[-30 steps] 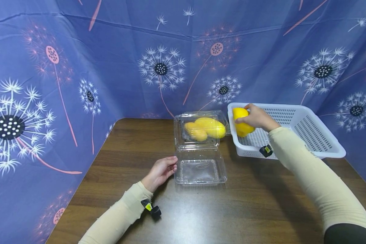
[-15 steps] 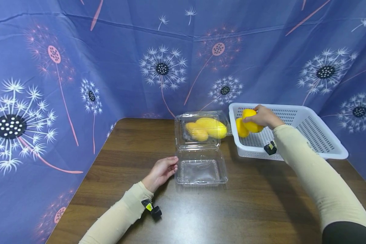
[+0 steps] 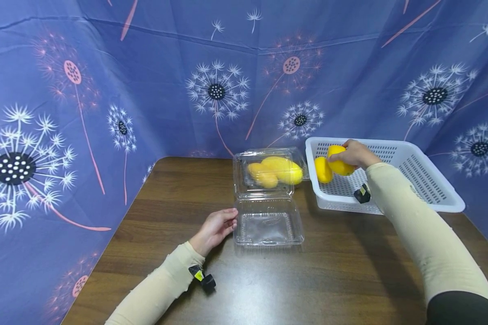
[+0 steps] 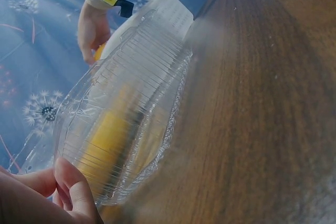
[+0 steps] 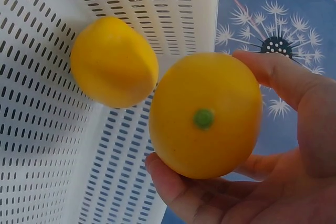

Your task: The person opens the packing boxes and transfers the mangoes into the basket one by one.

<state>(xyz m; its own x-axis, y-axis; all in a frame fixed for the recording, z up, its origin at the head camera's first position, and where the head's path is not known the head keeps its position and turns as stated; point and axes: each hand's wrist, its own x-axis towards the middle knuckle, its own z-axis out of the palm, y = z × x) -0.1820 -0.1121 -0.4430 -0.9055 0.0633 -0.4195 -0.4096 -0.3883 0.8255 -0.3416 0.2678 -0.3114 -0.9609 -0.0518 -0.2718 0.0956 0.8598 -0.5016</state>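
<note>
Over the left part of a white slotted basket (image 3: pixel 423 206), my right hand (image 3: pixel 355 154) grips a yellow fruit (image 3: pixel 341 163); the right wrist view shows this fruit (image 5: pixel 205 115) between thumb and fingers, its green spot facing the camera. Another yellow fruit (image 3: pixel 323 170) lies inside the basket beside it. My left hand (image 3: pixel 214 229) pinches the left edge of an unfolded clear plastic container (image 3: pixel 268 225), its thumb and finger at the rim in the left wrist view. Several yellow fruits (image 3: pixel 282 169) show through the container's far half.
The basket stands at the back right of the brown wooden table (image 3: pixel 179 189), close to the container's right side. A blue curtain (image 3: pixel 166 90) with dandelion prints hangs behind and to the left.
My right hand has moved right with a yellow fruit in its grip, and the other fruit in the basket has come into view. My left hand stays on the container's edge.
</note>
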